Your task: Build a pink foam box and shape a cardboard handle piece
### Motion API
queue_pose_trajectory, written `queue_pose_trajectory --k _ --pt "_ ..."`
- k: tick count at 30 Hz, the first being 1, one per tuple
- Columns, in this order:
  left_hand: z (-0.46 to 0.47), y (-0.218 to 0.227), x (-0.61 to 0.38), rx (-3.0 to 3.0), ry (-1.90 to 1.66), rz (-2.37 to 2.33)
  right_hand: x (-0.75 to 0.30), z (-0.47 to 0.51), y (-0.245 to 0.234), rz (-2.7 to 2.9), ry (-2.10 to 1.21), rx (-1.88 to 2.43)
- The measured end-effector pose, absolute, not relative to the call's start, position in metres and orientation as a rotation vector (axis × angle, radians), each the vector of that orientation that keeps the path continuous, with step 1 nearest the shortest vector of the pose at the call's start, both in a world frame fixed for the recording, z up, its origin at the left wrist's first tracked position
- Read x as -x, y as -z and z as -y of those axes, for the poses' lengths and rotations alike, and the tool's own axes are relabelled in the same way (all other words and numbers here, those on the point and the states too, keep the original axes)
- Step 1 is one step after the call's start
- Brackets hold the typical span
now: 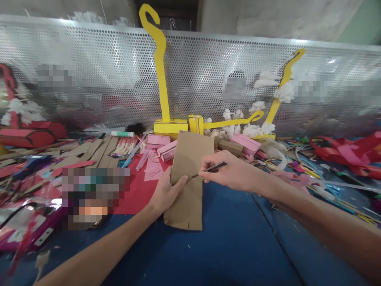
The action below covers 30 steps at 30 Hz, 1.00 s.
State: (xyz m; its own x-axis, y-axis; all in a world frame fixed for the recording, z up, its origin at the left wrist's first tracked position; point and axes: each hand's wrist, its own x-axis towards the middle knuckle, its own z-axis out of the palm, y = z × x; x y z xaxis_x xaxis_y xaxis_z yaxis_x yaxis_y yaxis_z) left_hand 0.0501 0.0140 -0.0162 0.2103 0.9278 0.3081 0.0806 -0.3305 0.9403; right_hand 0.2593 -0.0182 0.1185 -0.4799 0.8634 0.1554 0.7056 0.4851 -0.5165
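Observation:
A long brown cardboard strip (pixel 187 174) stands tilted above the blue work surface (pixel 232 246). My left hand (pixel 166 192) grips its left edge at mid-height, fingers wrapped over the front. My right hand (pixel 229 172) pinches a dark pen (pixel 212 168), whose tip touches the cardboard's right side.
A perforated metal screen (pixel 89 67) closes the back. Against it stand yellow hook-shaped cardboard pieces (pixel 162 71) with white cotton tufts (pixel 284 92). Pink boxes (pixel 245 143), red paper (pixel 137 186), cardboard strips (pixel 98 153) and scraps litter the table; a red model (pixel 29 133) is at left.

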Motion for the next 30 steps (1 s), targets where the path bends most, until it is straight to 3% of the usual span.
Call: queue_pose_trajectory --k 8,17,22,26,30 --pt "-0.012 0.015 -0.049 -1.619 -1.270 -0.965 -0.260 0.026 -0.121 2.423 -0.425 1.254" --pt "0.012 -0.028 -0.043 -1.966 -1.282 -1.009 -0.280 0.093 -0.117 2.453 -0.258 1.155" --pt "0.014 -0.069 -0.037 -2.254 -1.050 -1.092 -0.281 0.114 -0.093 2.364 -0.049 1.099" --pt "-0.003 -0.102 -0.041 -2.704 -0.584 -0.983 -0.280 0.112 -0.058 2.283 0.105 0.981" --pt "-0.017 -0.110 -0.052 -2.879 -0.376 -0.876 -0.280 0.103 -0.023 2.289 0.250 0.925"
